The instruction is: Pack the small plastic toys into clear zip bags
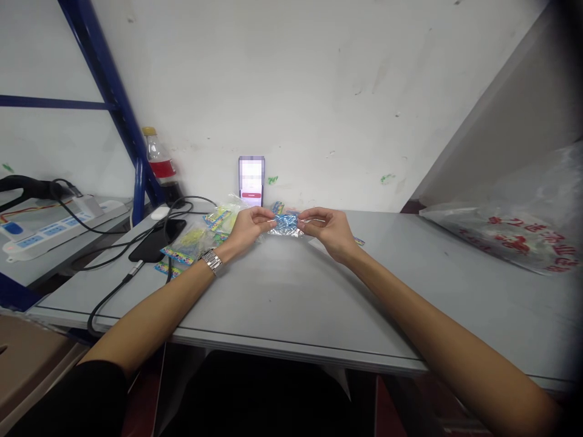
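A small clear plastic packet with blue contents (286, 225) is stretched between my two hands above the grey table (273, 303). My left hand (252, 227) pinches its left end, and a metal watch sits on that wrist. The packet's right end is pinched by my right hand (325, 229). Several clear packets with yellow-green contents (194, 238) lie to the left of my left hand. Behind the hands, a lit phone (251, 180) stands upright against the wall. Part of a white item shows under my right hand.
At the left are a dark phone (157, 241), black cables, a white case (160, 213) and a cola bottle (160, 164). Farther left lies a power strip (64, 227) beside a blue frame (107, 91). A plastic bag with red print (514, 237) rests at the right.
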The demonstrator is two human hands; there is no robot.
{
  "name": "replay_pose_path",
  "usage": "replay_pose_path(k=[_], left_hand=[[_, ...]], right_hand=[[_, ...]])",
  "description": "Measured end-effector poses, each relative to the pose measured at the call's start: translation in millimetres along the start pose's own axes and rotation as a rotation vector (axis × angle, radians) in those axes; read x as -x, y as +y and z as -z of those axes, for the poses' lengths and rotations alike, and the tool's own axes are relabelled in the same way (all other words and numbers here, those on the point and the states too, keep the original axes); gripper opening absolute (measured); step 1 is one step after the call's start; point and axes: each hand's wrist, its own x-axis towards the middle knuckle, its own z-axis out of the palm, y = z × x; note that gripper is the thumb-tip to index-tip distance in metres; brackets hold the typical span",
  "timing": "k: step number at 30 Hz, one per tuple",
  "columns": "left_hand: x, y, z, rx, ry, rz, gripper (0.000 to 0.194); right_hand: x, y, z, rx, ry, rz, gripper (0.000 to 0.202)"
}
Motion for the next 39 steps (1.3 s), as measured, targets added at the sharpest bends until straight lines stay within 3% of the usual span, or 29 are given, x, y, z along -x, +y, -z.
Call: replay_pose_path(k=[8, 15, 21, 26, 31, 35, 39], left_hand=[[-0.9, -1.0, 1.5, -0.046, -0.011, -0.048, 0.017], [0.9, -4.4, 2.1, 0.056, -0.061, -0.043, 0.035], [3.4, -4.6, 0.5, -0.027, -0.225, 0.016, 0.035], [1.5, -8.4, 2.7, -0.098, -0.258, -0.045, 0.034], [3.8, -6.1, 0.8, -0.164, -0.266, -0.101, 0.031], [7.7, -4.1, -2.4, -0.202, -0.310, -0.144, 0.029], [8.9, -4.8, -2.5, -0.218, -0.343, -0.131, 0.029]], right_hand=[[-2.1, 3.2, 0.8, -0.014, -0.027, 0.004, 0.036], [-3.0, 4.5, 3.5, 0.080, -0.050, 0.111, 0.033], [-2.0, 5.8, 2.0, 0.088, -0.117, 0.156, 0.031], [1.8, 3.6, 3.0, 0.082, -0.190, 0.136, 0.027], [6.4, -1.8, 2.5, 0.084, -0.219, 0.077, 0.043], [6.5, -0.7, -1.6, 0.188, -0.284, 0.056, 0.029], [5.1, 1.8, -3.7, 0.196, -0.292, 0.041, 0.029]])
